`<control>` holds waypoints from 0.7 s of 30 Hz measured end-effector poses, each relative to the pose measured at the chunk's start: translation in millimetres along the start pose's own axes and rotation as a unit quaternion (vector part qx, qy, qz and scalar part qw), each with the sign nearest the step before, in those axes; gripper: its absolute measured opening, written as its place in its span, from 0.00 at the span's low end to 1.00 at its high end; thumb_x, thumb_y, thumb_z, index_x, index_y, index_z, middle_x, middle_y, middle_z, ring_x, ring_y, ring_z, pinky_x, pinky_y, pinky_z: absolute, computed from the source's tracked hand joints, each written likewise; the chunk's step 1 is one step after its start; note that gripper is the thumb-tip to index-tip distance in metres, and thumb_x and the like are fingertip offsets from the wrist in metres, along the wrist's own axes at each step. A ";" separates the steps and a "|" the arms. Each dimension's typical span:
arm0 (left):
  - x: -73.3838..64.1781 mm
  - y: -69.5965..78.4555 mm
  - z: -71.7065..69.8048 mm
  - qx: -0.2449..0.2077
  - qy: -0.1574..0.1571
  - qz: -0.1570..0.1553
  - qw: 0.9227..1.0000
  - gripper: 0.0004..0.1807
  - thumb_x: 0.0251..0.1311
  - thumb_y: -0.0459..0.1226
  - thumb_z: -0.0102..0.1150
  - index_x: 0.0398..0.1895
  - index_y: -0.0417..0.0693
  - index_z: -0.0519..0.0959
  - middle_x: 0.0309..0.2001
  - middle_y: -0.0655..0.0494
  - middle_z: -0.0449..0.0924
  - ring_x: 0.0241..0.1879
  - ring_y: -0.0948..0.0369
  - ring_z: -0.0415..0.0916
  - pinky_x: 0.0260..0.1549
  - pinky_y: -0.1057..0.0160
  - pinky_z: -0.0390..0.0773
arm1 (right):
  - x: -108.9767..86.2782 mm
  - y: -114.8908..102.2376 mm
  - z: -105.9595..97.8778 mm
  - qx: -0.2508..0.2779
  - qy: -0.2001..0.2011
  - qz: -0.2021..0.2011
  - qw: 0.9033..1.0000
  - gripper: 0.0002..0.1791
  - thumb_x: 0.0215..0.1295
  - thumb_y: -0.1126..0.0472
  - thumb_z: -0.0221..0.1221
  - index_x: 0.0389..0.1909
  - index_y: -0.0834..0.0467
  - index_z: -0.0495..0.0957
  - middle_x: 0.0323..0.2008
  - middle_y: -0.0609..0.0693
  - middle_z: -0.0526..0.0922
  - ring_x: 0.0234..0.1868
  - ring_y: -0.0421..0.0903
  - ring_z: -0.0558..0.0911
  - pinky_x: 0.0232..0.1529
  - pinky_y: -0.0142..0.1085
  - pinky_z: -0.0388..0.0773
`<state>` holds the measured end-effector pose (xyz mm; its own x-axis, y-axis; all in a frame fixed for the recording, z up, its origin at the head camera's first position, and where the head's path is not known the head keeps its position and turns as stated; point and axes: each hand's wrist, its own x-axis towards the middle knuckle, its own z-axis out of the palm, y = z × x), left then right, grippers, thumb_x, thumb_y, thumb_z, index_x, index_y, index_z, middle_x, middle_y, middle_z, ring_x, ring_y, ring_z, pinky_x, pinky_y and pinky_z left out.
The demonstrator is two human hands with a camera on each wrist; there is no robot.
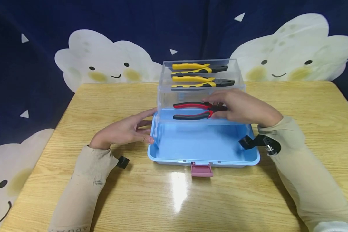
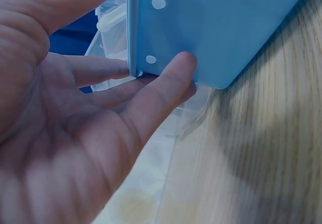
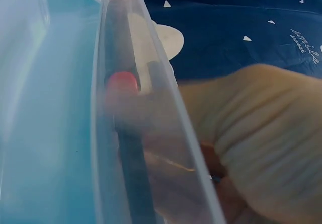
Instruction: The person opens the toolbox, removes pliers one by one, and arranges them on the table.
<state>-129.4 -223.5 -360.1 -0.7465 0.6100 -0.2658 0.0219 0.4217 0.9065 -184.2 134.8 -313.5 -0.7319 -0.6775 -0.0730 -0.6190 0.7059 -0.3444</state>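
A light blue toolbox (image 1: 201,145) with clear raised trays stands unfolded on the table. My right hand (image 1: 236,104) pinches red and black pliers (image 1: 191,105) by their head, in the lower clear tray (image 1: 166,100); their handles point left. In the right wrist view, the tray's clear wall (image 3: 171,98) stands before the blurred hand, with a red and black handle (image 3: 123,85) behind it. My left hand (image 1: 127,130) rests at the box's left side; in the left wrist view its rather straight fingers (image 2: 161,90) touch the blue wall (image 2: 226,27).
Two yellow and black pliers (image 1: 191,66) lie higher up in the clear upper part, handles to the left. A pink latch (image 1: 201,169) hangs at the box's front. The wooden table (image 1: 139,199) meets a dark blue cloud-print cloth (image 1: 185,29) at the back.
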 end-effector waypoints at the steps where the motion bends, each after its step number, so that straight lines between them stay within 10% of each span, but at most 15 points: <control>1: 0.3 0.1 0.2 0.001 0.000 0.001 1.000 0.60 0.60 0.35 0.74 0.86 0.60 0.42 0.85 0.55 0.47 0.80 0.44 0.58 0.69 0.54 0.76 | 0.3 -0.1 0.5 -0.002 0.003 0.000 1.000 0.30 0.65 0.56 0.71 0.69 0.53 0.77 0.64 0.54 0.84 0.63 0.53 0.82 0.63 0.55 0.83; 21: 0.5 -0.1 0.5 -0.022 -0.004 0.001 1.000 0.59 0.61 0.33 0.73 0.85 0.62 0.42 0.84 0.51 0.48 0.80 0.42 0.59 0.68 0.55 0.78 | 5.6 -3.8 5.0 -0.023 0.024 0.004 0.999 0.32 0.62 0.50 0.73 0.66 0.56 0.80 0.59 0.54 0.86 0.52 0.50 0.82 0.52 0.47 0.83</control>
<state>-129.5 -222.9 -360.5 -0.7406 0.6172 -0.2658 -0.0054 0.3901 0.9208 -184.5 127.3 -317.3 -0.7489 -0.6620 -0.0299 -0.6251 0.7207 -0.2999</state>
